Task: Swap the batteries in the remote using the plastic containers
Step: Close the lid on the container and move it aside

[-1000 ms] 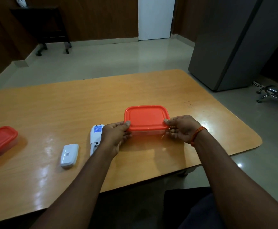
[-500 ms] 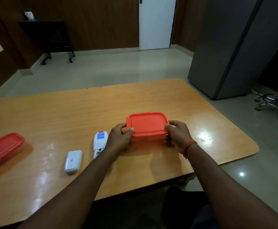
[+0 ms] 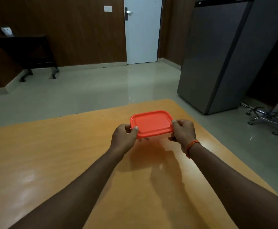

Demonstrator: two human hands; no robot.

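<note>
A plastic container with a red lid [image 3: 151, 123] is held above the wooden table [image 3: 52, 154], throwing a reddish shadow on it. My left hand [image 3: 124, 138] pinches its left edge, thumb on the lid. My right hand [image 3: 183, 134], with an orange thread at the wrist, grips its right edge. Only a trace of the clear body shows under the lid; what is inside is hidden. The remote, its battery cover and the other red container are out of view.
A tall grey cabinet [image 3: 217, 55] stands past the table's right corner, with a chrome office-chair base [image 3: 270, 116] beside it. A white door [image 3: 141, 30] and a black side table [image 3: 27, 50] are at the far wall.
Both hands have raised the container off the table. The view has swung up and right, so the remote, its cover and the other container have left the frame.
</note>
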